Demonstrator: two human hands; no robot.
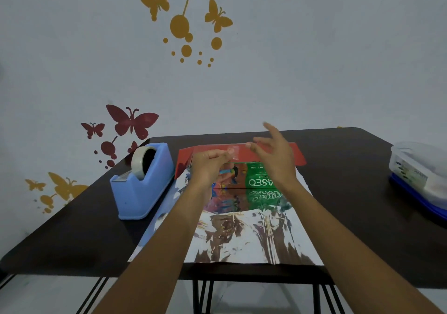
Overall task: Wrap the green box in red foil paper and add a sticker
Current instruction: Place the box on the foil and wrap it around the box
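Green box [255,180] on red foil paper [297,156]; left hand [207,166] and right hand [278,160] pinch a tape strip [233,149] taut, presumably to secure the flap.

The wall [314,59] is pale grey-white, with yellow butterflies [156,1] and dots up high and dark red butterflies [131,121] lower down. The table [350,192] is very dark brown. The tape holder [135,192] is light blue and its tape roll [140,161] is milky white. The strip of tape [235,149] is see-through. The foil paper [242,236] is shiny silver on top and red on its folded-up back edge. The box [256,180] is green with white letters and a bright picture in many colours. The tub [416,166] is cloudy white with a dark blue bottom.
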